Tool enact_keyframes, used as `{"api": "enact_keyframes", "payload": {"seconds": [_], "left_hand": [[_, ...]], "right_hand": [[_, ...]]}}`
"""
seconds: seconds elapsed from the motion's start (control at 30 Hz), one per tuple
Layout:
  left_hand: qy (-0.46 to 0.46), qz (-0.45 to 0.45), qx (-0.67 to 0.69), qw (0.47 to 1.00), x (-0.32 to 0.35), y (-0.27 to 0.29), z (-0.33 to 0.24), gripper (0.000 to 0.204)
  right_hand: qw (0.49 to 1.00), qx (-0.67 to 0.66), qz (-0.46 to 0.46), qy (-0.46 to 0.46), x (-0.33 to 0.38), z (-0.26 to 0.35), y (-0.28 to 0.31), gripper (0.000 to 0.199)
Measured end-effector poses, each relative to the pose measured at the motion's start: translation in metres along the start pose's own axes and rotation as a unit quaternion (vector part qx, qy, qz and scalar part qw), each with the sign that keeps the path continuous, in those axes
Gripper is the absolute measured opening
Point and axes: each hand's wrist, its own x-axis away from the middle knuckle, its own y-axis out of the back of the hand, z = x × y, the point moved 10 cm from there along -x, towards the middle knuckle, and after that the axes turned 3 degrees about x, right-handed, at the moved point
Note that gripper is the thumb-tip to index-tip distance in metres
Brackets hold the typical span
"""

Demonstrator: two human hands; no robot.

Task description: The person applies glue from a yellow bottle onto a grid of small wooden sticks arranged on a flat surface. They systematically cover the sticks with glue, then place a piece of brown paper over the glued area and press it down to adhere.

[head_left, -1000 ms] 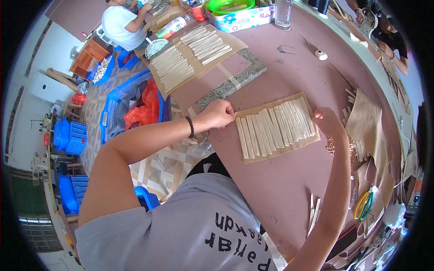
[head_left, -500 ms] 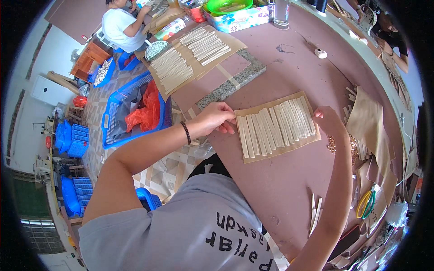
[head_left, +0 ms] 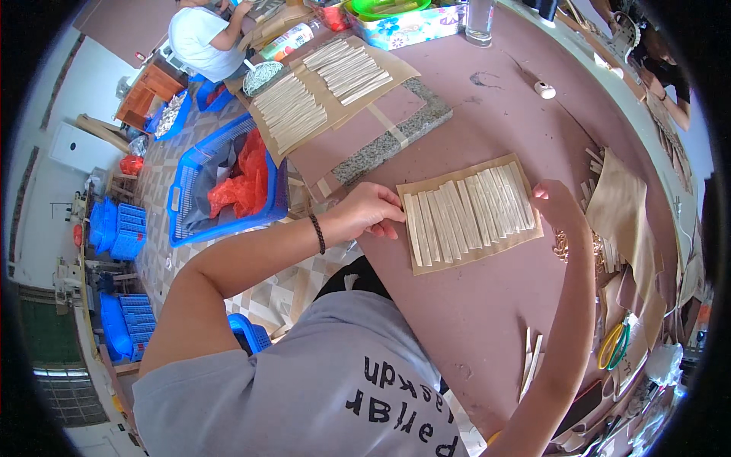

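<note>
In front of me on the table lies a brown sheet (head_left: 442,259), like paper or thin leather, with a row of pale narrow strips (head_left: 468,209) laid side by side on it. My left hand (head_left: 369,212), a dark beaded bracelet on its wrist, grips the sheet's left edge between thumb and forefinger, the other fingers curled. At the opposite edge, my right hand (head_left: 557,202) is closed on the sheet near its upper right corner; part of its fingers is hidden. Several loose strips (head_left: 531,362) lie near my right forearm.
Two more groups of strips (head_left: 289,110) rest on brown sheets beside a stone slab (head_left: 396,141). Brown material (head_left: 620,202) and scissors (head_left: 614,343) lie at right. An awl-like tool (head_left: 544,90) is farther back. A blue basket (head_left: 183,202) stands at left. Other people work at the far side.
My left hand has shifted slightly right and down along the sheet's left edge. The sheet has barely moved. The view has tilted slightly; my right hand stays at the right edge.
</note>
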Motion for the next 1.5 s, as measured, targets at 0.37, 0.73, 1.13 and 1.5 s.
{"api": "enact_keyframes", "payload": {"seconds": [0.37, 0.73, 1.13, 1.5], "left_hand": [[0.018, 0.023, 0.107, 0.994, 0.003, -0.003, 0.007, 0.012], [-0.005, 0.002, 0.177, 0.984, 0.015, 0.01, 0.008, 0.008], [-0.069, -0.01, 0.242, 0.968, 0.044, 0.077, -0.008, 0.012], [-0.089, -0.105, 0.253, 0.958, 0.035, 0.169, -0.011, 0.014]], "right_hand": [[0.999, -0.007, 0.031, -0.019, 0.003, 0.006, 0.0, 0.021], [0.994, -0.064, 0.083, -0.003, -0.018, 0.012, -0.012, 0.018], [0.974, -0.149, 0.151, 0.077, -0.074, 0.093, -0.017, 0.011], [0.983, -0.055, 0.128, 0.123, -0.151, 0.185, -0.045, 0.02]]}}
